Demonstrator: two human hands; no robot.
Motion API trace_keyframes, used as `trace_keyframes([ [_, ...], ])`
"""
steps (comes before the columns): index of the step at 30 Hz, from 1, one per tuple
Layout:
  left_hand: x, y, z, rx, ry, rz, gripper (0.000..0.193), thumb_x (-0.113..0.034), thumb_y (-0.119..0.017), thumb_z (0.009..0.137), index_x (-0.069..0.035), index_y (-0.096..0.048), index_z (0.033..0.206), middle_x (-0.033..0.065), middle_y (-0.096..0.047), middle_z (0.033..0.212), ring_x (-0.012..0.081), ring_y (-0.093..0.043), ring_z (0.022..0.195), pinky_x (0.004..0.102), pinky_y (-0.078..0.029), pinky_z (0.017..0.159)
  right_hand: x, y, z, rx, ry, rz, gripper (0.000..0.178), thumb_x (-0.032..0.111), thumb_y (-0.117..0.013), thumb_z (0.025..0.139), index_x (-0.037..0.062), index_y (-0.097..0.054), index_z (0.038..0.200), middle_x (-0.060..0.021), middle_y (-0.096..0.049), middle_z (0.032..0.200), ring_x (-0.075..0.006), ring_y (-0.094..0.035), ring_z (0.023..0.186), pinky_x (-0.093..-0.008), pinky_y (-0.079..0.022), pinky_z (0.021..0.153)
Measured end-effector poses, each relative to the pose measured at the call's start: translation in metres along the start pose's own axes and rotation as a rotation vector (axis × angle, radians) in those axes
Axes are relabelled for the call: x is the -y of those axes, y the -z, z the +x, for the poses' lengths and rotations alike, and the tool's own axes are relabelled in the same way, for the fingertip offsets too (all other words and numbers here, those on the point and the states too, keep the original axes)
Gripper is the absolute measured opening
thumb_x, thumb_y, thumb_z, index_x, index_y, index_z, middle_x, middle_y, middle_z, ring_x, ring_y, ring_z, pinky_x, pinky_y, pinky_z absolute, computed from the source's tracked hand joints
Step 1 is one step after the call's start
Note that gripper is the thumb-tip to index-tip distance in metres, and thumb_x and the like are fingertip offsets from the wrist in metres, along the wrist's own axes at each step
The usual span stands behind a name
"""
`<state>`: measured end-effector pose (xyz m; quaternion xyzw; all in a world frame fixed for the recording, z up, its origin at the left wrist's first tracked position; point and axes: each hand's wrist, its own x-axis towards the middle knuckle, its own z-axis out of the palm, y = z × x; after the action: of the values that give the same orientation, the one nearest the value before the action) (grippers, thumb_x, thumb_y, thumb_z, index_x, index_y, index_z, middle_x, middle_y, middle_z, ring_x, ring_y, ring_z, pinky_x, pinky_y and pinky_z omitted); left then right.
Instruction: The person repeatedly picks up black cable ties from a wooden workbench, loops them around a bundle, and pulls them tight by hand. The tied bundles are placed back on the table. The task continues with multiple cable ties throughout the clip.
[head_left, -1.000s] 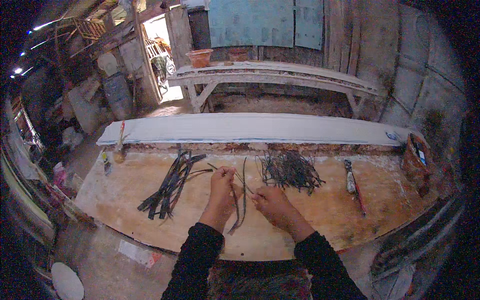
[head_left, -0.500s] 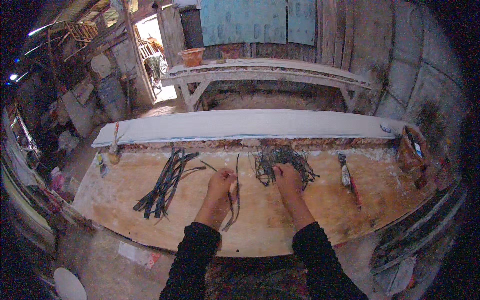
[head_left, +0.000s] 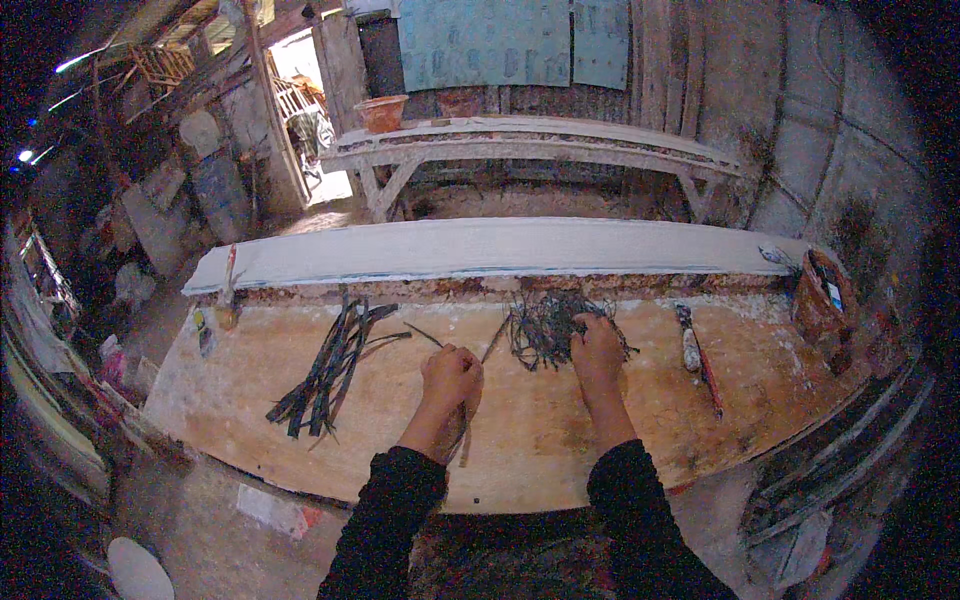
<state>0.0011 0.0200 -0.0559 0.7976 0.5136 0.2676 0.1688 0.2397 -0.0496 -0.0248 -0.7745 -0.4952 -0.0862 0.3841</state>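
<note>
My left hand (head_left: pixel 452 380) is closed around long dark strips over the middle of the wooden board. One strip end (head_left: pixel 494 338) sticks out past the fingers towards the far right, another towards the far left, and the tails hang down by the wrist. At the right, my right hand (head_left: pixel 600 356) has its fingers curled into a tangled heap of thin dark strands (head_left: pixel 540 335); the fingertips are partly lost among them. A bundle of wider, flat black strips (head_left: pixel 330 360) lies loosely crossed on the board, left of my left hand.
On the board (head_left: pixel 540 440) a paint-spotted brush (head_left: pixel 688 345) and a red stick (head_left: pixel 711 385) lie right. A brown container (head_left: pixel 822 295) stands at the right end, a brush (head_left: pixel 228 300) at the left. Behind runs a long white slab (head_left: pixel 500 248); farther back is a bench (head_left: pixel 540 150).
My right hand has moved right and away from me, onto the heap of strands. My left hand has shifted slightly right and turned, and the strip in it now slants.
</note>
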Motion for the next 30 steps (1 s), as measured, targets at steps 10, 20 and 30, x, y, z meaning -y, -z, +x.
trace_keyframes([
  [10, -0.015, 0.007, -0.003, -0.103, -0.052, -0.288, 0.009, -0.015, -0.059, 0.084, -0.008, -0.057, 0.088, 0.0120, -0.063, 0.081, 0.0318, -0.062, 0.076, 0.0428, -0.046, 0.067, 0.012, 0.011, -0.006, 0.001, 0.015, 0.079, 0.024, 0.011, -0.071, 0.072, 0.0137, -0.066, 0.095, -0.0122, -0.058, 0.088, -0.0305, -0.060, 0.080, -0.0415, -0.049, 0.074],
  [20, -0.020, -0.001, -0.006, 0.016, -0.197, -0.641, 0.014, -0.004, -0.059, 0.083, -0.008, -0.051, 0.094, 0.0103, -0.060, 0.082, 0.0219, -0.060, 0.073, 0.0323, -0.047, 0.066, 0.056, 0.017, -0.023, 0.115, 0.415, 0.235, 0.046, 0.019, -0.072, 0.074, 0.0173, -0.058, 0.118, -0.0113, -0.052, 0.119, -0.0311, -0.049, 0.112, -0.0413, -0.040, 0.094],
  [30, -0.036, 0.025, -0.018, -0.106, -0.184, -0.423, 0.019, -0.008, -0.063, 0.081, -0.008, -0.052, 0.097, 0.0109, -0.059, 0.087, 0.0274, -0.061, 0.080, 0.0337, -0.048, 0.069, 0.072, 0.039, -0.027, 0.612, -0.138, 0.598, 0.030, 0.039, -0.064, 0.084, 0.0108, -0.063, 0.092, -0.0026, -0.059, 0.075, -0.0175, -0.055, 0.074, -0.0307, -0.041, 0.066],
])
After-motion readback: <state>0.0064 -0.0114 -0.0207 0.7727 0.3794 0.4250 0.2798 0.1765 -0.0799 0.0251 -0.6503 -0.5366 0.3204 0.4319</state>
